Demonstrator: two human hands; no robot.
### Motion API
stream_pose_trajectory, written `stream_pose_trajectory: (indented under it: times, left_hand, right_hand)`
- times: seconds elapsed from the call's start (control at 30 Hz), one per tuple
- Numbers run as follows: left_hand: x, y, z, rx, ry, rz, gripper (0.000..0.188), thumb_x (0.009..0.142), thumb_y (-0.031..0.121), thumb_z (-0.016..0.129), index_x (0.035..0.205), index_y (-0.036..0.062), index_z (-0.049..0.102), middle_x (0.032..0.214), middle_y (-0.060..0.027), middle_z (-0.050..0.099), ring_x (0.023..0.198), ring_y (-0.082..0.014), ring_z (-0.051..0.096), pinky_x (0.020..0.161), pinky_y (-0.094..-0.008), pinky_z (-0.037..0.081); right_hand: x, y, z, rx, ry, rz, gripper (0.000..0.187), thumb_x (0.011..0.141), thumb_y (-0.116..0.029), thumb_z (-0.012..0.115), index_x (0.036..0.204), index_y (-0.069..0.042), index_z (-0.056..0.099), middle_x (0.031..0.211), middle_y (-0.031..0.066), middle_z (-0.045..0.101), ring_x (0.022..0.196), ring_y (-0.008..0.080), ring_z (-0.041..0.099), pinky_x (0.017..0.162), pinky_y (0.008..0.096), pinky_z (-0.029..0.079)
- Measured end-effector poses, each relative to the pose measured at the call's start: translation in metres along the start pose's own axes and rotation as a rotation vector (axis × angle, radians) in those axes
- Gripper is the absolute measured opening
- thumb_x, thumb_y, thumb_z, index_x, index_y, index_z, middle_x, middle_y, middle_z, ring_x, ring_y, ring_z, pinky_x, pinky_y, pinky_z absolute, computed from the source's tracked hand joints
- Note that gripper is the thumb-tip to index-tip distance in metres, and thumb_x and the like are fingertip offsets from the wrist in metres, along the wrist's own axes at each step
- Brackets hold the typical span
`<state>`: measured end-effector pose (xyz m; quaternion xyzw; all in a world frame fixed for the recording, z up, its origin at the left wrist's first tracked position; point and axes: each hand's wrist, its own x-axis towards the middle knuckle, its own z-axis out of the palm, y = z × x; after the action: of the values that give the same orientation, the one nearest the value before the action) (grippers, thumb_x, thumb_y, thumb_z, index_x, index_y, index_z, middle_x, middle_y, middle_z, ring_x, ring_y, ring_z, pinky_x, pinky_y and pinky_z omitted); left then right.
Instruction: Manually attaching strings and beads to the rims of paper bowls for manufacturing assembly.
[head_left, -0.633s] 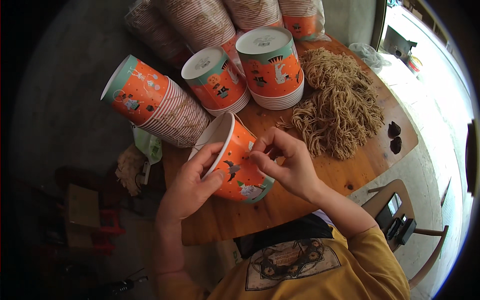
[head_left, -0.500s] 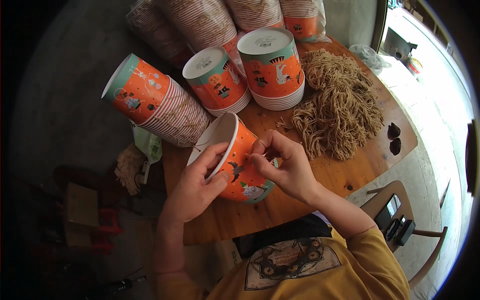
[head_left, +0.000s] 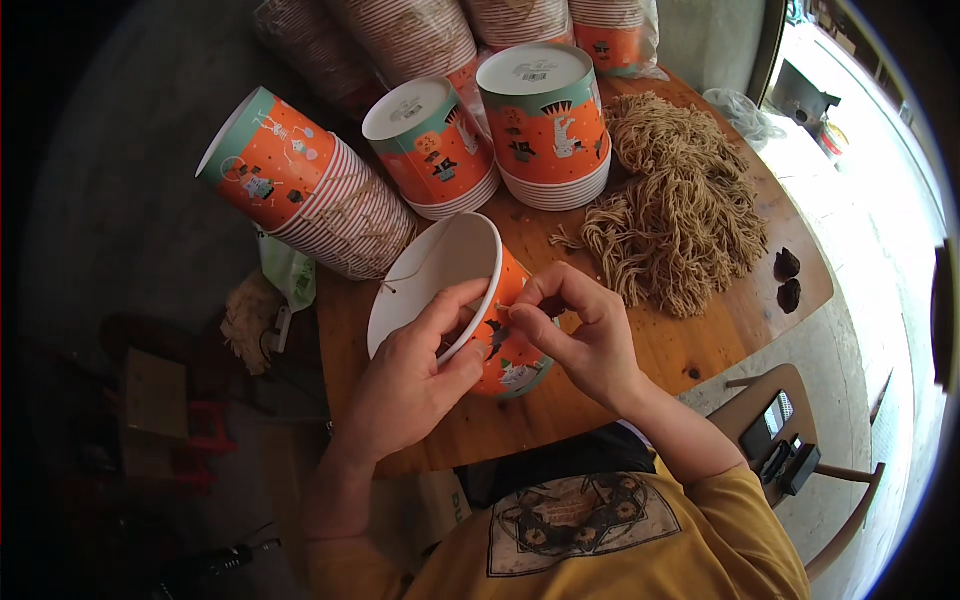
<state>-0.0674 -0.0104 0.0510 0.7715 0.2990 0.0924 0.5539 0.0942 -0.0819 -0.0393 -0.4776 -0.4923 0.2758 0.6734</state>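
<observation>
Lying on its side on the round wooden counter (head_left: 700,345), an orange paper cup (head_left: 470,300) with a white inside turns its open mouth to the left. The left hand (head_left: 405,385) has its grip clenched on the cup's rim, thumb along the near edge and fingers curled over the lip. The right hand (head_left: 580,335) sits just to the right of the rim, its thumb and forefinger pinched together at the cup's edge on something too small to make out; a thin string (head_left: 400,277) shows against the white inside of the cup.

Farther off, 2 stacks of upturned cups (head_left: 545,125) of the same orange and green print stand side by side, and to the left a longer stack (head_left: 305,185) lies tipped over with its base pointing left. More sleeves of cups (head_left: 420,35) lie at the far edge. To the right of the held cup, a heap of tan string-like fibres (head_left: 680,205) is spread over the counter, and 2 small dark lumps (head_left: 787,278) sit near the right edge. The person wears a mustard-yellow shirt (head_left: 640,545).
</observation>
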Motion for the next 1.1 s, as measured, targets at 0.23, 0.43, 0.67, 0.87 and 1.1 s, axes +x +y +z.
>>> stream_pose_trajectory:
  times: [0.23,0.43,0.67,0.87,1.1]
  left_hand:
    - [0.003,-0.011,0.008,0.024,0.077,0.111,0.042,0.09,0.002,0.05,0.132,0.0026,0.043,0.11,-0.0153,0.063,0.102,-0.0191,0.062,0.088,-0.0328,0.048]
    - [0.004,-0.008,0.012,0.029,0.002,0.053,0.043,0.093,0.003,0.048,0.135,0.0,0.038,0.118,-0.0131,0.056,0.107,-0.0162,0.055,0.093,-0.0307,0.044]
    - [0.016,-0.002,0.012,-0.038,-0.03,0.066,0.021,0.1,0.012,0.044,0.114,-0.0006,0.052,0.098,-0.0087,0.061,0.096,-0.0112,0.056,0.085,-0.026,0.044]
    - [0.037,-0.028,0.025,0.075,-0.025,0.018,0.014,0.098,0.013,0.047,0.099,-0.0008,0.051,0.089,-0.0089,0.063,0.084,-0.0131,0.06,0.077,-0.0293,0.047]
    - [0.044,-0.033,0.027,0.184,0.048,0.123,0.006,0.09,0.008,0.049,0.09,0.0015,0.049,0.079,-0.0059,0.059,0.073,-0.0125,0.057,0.068,-0.0299,0.046]
  right_hand:
    - [-0.001,0.0,-0.004,-0.029,0.02,-0.017,0.01,0.083,-0.007,0.067,0.085,-0.003,0.058,0.08,0.004,0.063,0.069,0.0103,0.063,0.059,0.0241,0.049]
    - [-0.003,-0.004,-0.009,-0.085,-0.002,0.0,0.01,0.084,-0.007,0.067,0.085,-0.002,0.058,0.079,0.0029,0.063,0.069,0.0085,0.062,0.061,0.023,0.049]
    - [-0.007,-0.01,-0.017,-0.134,0.005,0.039,0.012,0.081,-0.006,0.069,0.082,-0.002,0.059,0.077,0.0049,0.062,0.064,0.0101,0.063,0.057,0.0244,0.05]
    - [-0.014,-0.004,-0.025,-0.183,-0.026,0.059,0.011,0.082,-0.007,0.069,0.086,-0.002,0.061,0.079,0.0049,0.063,0.07,0.012,0.064,0.057,0.025,0.05]
    - [-0.015,0.012,-0.036,0.025,-0.13,0.263,0.014,0.087,-0.012,0.066,0.093,-0.001,0.059,0.083,0.0033,0.064,0.073,0.0087,0.063,0.064,0.0227,0.05]
